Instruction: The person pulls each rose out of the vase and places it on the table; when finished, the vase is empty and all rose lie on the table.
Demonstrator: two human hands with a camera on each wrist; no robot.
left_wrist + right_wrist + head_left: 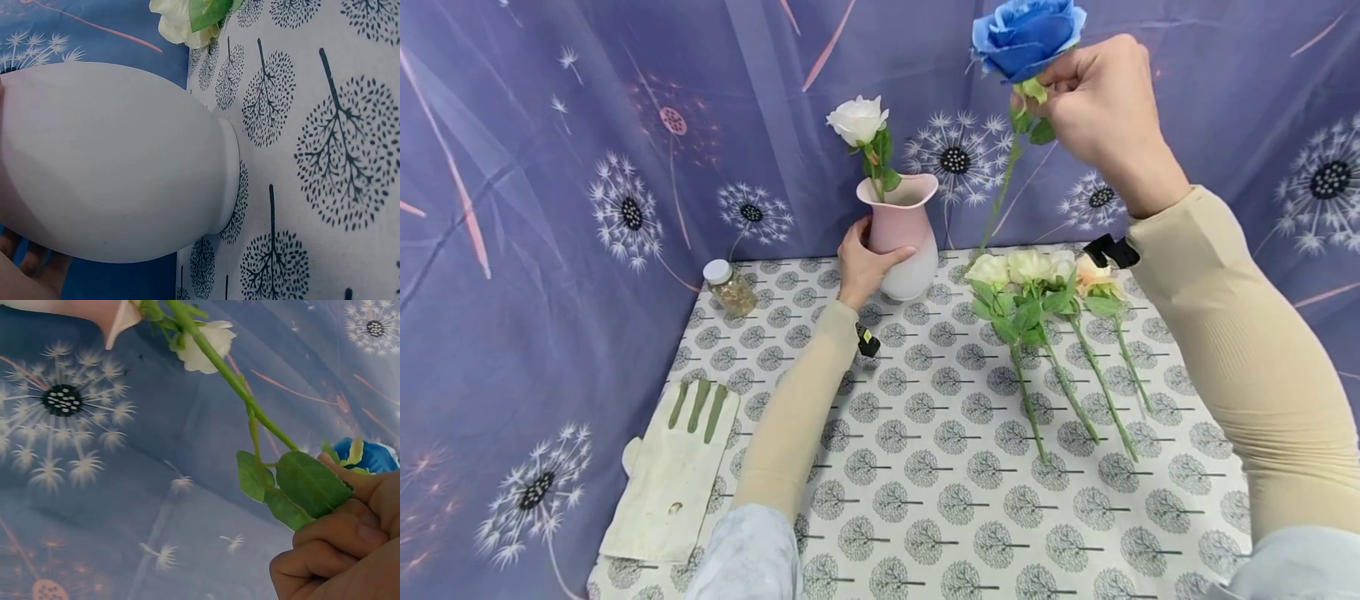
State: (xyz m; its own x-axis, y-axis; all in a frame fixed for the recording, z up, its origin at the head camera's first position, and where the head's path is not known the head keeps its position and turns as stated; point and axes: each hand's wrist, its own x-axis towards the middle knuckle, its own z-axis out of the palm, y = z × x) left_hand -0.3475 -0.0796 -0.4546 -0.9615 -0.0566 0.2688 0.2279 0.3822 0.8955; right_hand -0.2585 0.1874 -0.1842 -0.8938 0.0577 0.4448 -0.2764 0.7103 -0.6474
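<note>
My right hand [1108, 108] pinches a blue artificial rose [1028, 37] just below its bloom, high above the back of the table. Its green stem [1000, 196] hangs down to the right of the vase; leaves [312, 484] sit by the fingers in the right wrist view. With thumb across the front and fingers round the side, my left hand [867, 265] grips a pink-and-white vase [910, 237] standing upright on the table. A white rose [857, 122] stands in the vase, leaning left. The vase's white lower body [119, 162] fills much of the left wrist view.
Several pale roses [1030, 267] with long stems lie on the tree-patterned tablecloth [940, 500], right of the vase. At the back left stands a small white-lidded jar [730, 287]. Pale gloves [670, 483] with green fingers lie front left. A purple dandelion-print curtain [685, 50] hangs behind the table.
</note>
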